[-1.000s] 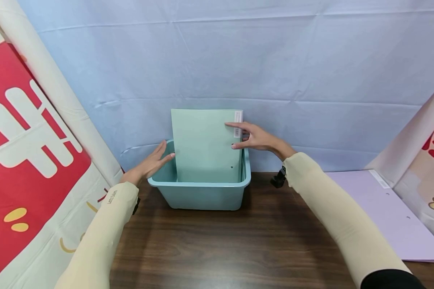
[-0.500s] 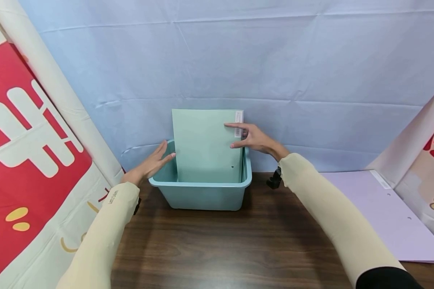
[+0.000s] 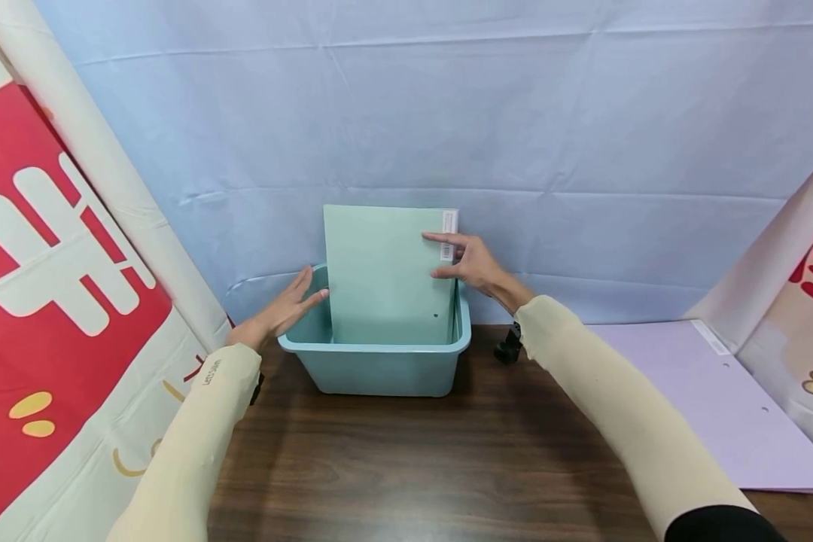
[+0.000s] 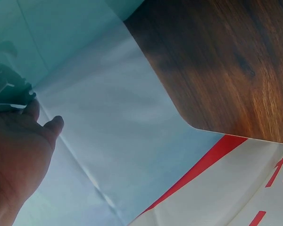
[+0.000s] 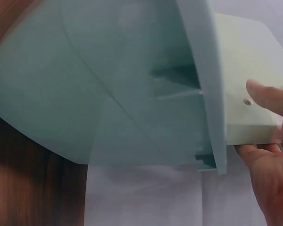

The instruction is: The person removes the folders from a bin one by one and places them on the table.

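A mint-green folder [image 3: 379, 278] with a white label strip along its right edge stands upright in a blue-green plastic basin [image 3: 373, 373], its upper part above the rim. My right hand [image 3: 474, 262] holds the folder's right edge. Thumb and index finger lie on the front; in the right wrist view the other fingers of that hand [image 5: 271, 174] reach under the folder's thick side. At the basin's left rim, my left hand [image 3: 281, 310] has its fingers straight, thumb close to the folder's left edge. The left wrist view shows this hand [image 4: 21, 155] partly behind the basin's translucent wall.
Purple folders [image 3: 704, 406] lie flat on the dark wooden table [image 3: 433, 467] at the right. Directly behind the basin hangs a pale blue cloth [image 3: 406, 113]. A red and white printed cloth [image 3: 54, 248] covers the left side.
My right forearm has swung a little to the left, with the hand still on the folder's edge. The left hand, folder and basin keep their places.
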`<control>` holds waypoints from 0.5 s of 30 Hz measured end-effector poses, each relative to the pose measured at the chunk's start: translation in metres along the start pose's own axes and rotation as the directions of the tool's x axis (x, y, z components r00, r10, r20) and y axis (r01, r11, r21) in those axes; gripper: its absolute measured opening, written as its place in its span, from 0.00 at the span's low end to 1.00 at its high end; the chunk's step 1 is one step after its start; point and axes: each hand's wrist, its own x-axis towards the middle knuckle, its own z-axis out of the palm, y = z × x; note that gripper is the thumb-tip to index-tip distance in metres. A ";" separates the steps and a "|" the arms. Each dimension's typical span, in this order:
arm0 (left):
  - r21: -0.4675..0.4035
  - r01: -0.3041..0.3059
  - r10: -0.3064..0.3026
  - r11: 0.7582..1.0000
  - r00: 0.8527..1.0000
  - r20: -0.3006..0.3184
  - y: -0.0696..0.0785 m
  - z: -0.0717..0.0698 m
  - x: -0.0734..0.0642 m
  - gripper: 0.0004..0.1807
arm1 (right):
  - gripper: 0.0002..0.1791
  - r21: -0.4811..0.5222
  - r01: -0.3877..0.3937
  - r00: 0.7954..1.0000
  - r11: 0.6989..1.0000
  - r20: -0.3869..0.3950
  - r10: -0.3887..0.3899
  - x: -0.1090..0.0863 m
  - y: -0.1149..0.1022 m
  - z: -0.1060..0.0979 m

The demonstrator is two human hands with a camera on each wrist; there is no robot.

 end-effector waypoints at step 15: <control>0.002 -0.001 0.001 1.000 1.000 0.009 -0.002 -0.001 -0.001 0.49 | 0.41 0.070 0.082 0.990 0.994 -0.124 -0.073 -0.003 -0.003 0.000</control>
